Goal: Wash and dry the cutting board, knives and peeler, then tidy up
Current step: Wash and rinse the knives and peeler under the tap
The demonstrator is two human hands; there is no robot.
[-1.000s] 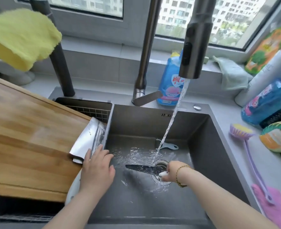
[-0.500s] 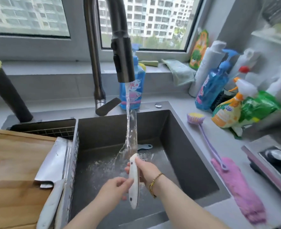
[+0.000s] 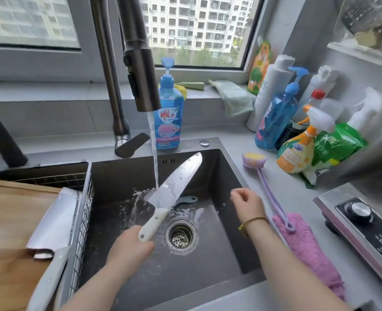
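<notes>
Two knives: the left hand (image 3: 129,245) grips the pointed, white-handled steel knife (image 3: 176,180) mid-frame under the stream (image 3: 154,153); a broad cleaver (image 3: 55,218) lies lower left on one wooden cutting board (image 3: 10,216). One blue peeler (image 3: 185,200) lies in the sink (image 3: 219,243). Centre-right, the right hand (image 3: 248,204) hangs loose, empty.

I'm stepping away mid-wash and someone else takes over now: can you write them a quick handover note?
Left hand grips the white-handled knife, blade under the running tap. Right hand is free over the sink.
Peeler lies on the sink floor. Cleaver lies at the edge of the cutting board, left of the sink.
Done: knife rinse under way.
Left: peeler, drying, tidying, tap off.
</notes>
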